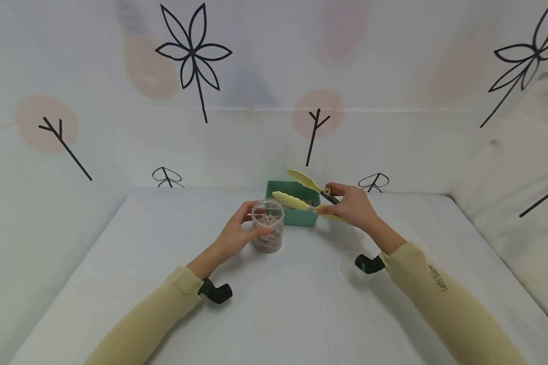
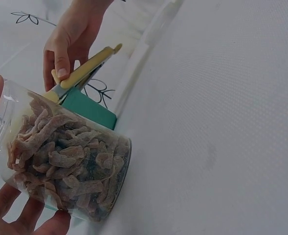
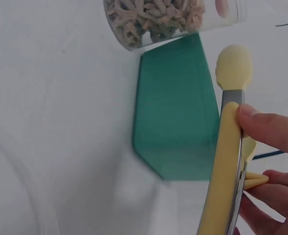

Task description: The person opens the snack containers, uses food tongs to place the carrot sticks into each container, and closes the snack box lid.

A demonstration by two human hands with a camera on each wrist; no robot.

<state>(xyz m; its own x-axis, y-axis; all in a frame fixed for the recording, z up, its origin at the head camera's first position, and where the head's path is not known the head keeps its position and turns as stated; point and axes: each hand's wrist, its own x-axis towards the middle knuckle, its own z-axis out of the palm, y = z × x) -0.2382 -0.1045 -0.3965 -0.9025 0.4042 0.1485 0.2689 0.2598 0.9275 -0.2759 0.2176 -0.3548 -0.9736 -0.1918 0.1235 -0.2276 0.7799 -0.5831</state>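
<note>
My left hand (image 1: 235,235) grips a clear plastic jar (image 2: 80,161) filled partway with brownish dried strips, fingers and thumb round its sides. The jar has no lid on and its bottom is at the table. In my right hand (image 1: 352,205) is a pair of yellow tongs (image 3: 224,171), held by the handles with the two tips spread apart. One tip is beside the jar's mouth, the other higher up. Below the tongs and right behind the jar stands a green box (image 3: 175,107), with some pieces just visible inside it.
A clear round lid (image 1: 352,271) lies on the white table (image 1: 274,314), under my right wrist. White cloth walls (image 1: 246,142) with drawn flowers close off the back and both sides. Dark cameras sit on both wrists.
</note>
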